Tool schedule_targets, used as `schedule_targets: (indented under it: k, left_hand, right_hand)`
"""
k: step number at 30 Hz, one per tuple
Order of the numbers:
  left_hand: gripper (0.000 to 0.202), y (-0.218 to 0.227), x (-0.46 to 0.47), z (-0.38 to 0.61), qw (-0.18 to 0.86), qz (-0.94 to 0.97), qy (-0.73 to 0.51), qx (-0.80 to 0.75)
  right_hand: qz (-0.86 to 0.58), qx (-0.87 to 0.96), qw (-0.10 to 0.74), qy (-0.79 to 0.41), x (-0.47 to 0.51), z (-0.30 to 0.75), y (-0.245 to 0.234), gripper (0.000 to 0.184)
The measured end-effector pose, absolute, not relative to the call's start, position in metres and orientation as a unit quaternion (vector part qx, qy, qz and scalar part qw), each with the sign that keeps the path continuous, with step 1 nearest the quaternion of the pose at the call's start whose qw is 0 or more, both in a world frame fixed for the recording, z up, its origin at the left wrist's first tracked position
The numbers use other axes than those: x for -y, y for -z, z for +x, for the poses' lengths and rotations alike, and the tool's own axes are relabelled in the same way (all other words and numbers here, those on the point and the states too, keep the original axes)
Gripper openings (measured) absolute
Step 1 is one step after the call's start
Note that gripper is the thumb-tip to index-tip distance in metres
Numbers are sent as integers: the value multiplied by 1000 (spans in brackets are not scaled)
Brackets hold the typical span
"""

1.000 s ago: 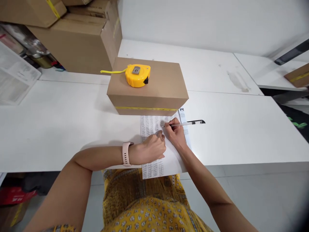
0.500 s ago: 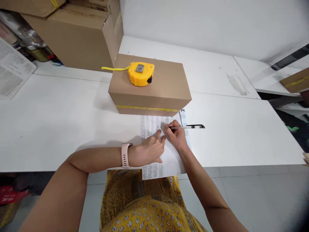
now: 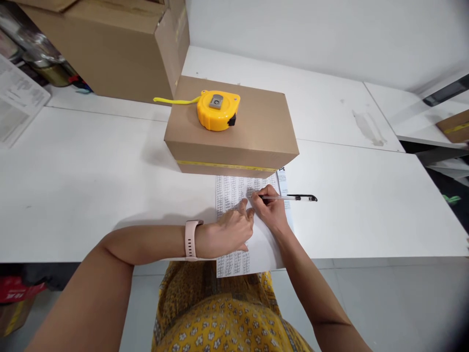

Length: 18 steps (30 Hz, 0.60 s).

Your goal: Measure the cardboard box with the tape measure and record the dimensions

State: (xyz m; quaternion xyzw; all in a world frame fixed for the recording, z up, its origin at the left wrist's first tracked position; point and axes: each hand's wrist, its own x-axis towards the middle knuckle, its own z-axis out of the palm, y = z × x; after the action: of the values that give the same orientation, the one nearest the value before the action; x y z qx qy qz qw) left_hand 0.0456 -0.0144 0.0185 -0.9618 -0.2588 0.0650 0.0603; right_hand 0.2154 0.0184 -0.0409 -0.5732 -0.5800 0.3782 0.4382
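A printed sheet of paper (image 3: 230, 190) lies on the white table (image 3: 91, 186), its near end hanging over the front edge. My right hand (image 3: 271, 212) is closed around a clear pen with a black cap (image 3: 293, 198), its tip on the sheet. My left hand (image 3: 229, 232), with a pink watch on the wrist, rests on the paper with fingers loosely curled, one finger pointing at a printed line. Just behind the sheet stands a small cardboard box (image 3: 252, 142) with a yellow tape measure (image 3: 217, 111) on top, a short length of tape pulled out to the left.
A large cardboard box (image 3: 117, 49) stands at the back left beside jars and a printed sheet (image 3: 18, 105). A second white table (image 3: 414, 105) with another box (image 3: 454, 127) is at the right. A white wall runs along the back.
The view has shifted slightly; both hands stay on the paper and the pen has edged a little along the sheet.
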Motion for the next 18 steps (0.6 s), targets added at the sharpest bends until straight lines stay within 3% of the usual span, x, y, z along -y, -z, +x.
schedule_targets:
  k: [18]
  left_hand:
    - [92,-21,13,47,33,-961,-83,262]
  right_hand:
    - [-576,578,436,-380,-17,216,44,25]
